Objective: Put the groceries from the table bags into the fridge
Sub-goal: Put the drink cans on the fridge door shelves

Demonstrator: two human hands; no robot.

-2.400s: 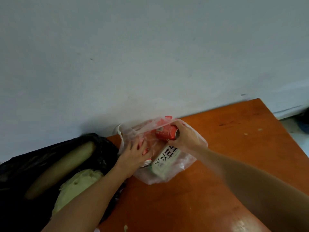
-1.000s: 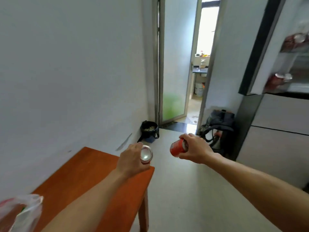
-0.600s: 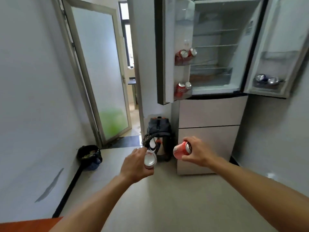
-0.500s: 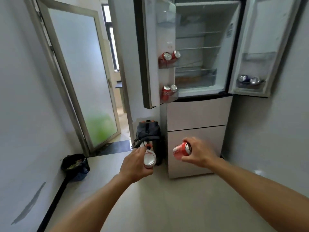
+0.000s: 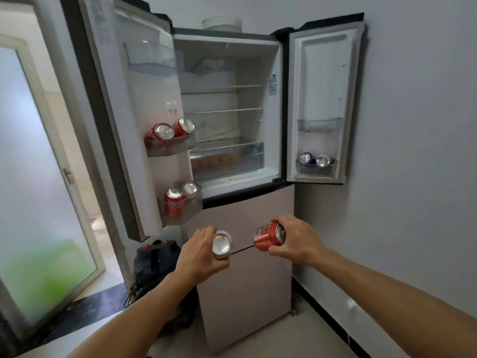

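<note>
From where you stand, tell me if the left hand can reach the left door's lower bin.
Probably yes: the door is open, nothing lies between left hand and lower bin, though two cans already sit there.

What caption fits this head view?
Left hand holds a silver-topped metal can, right hand a red metal can, facing the open pale fridge.

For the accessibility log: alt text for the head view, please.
A person faces an open fridge, left hand gripping a silver-topped can and right hand gripping a red can. Both upper doors stand open: the left door holds red cans in two bins, the right door two cans in its lower bin.
</note>
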